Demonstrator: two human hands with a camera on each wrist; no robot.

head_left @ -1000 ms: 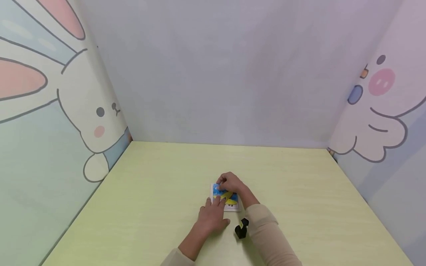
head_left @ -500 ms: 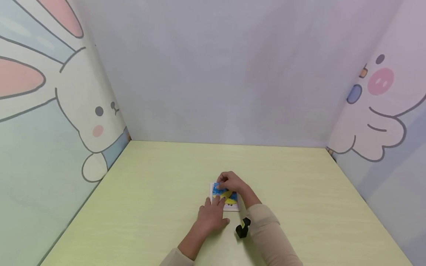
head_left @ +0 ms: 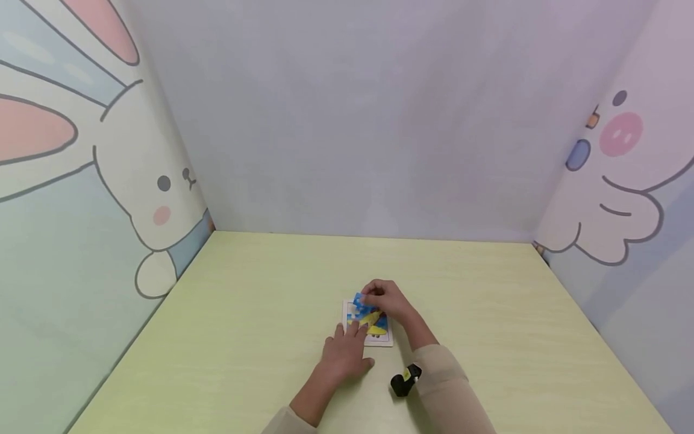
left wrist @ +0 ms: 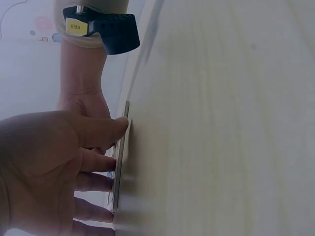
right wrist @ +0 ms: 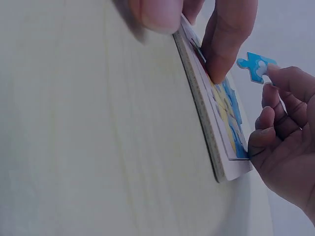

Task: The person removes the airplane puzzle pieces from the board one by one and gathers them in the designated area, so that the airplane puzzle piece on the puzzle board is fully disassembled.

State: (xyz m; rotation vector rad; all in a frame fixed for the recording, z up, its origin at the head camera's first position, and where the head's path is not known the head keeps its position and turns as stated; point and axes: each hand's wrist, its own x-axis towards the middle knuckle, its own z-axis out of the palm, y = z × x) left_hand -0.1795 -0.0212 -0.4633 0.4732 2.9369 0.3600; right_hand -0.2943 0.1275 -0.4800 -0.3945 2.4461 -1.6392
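Observation:
A small jigsaw puzzle board [head_left: 384, 344] with a white frame and a blue and yellow picture lies on the table. My right hand [head_left: 393, 301] pinches a blue puzzle piece [right wrist: 256, 67] between thumb and fingers, held above the board's far part. In the right wrist view the piece shows a knob and a white patch, clear of the board. My left hand [head_left: 346, 354] rests its spread fingertips on the puzzle's near left part, covering some of the picture. In the left wrist view its thumb lies by the board's edge.
A black wrist camera [head_left: 405, 381] sits on the right sleeve, above the pale wooden table [head_left: 260, 325]. A plain back wall [head_left: 347, 120] and side walls with cartoon animals enclose the table.
The right hand has lifted the blue piece off the puzzle and drawn slightly to the right, leaving a pale gap at the upper left. The left hand stays in place.

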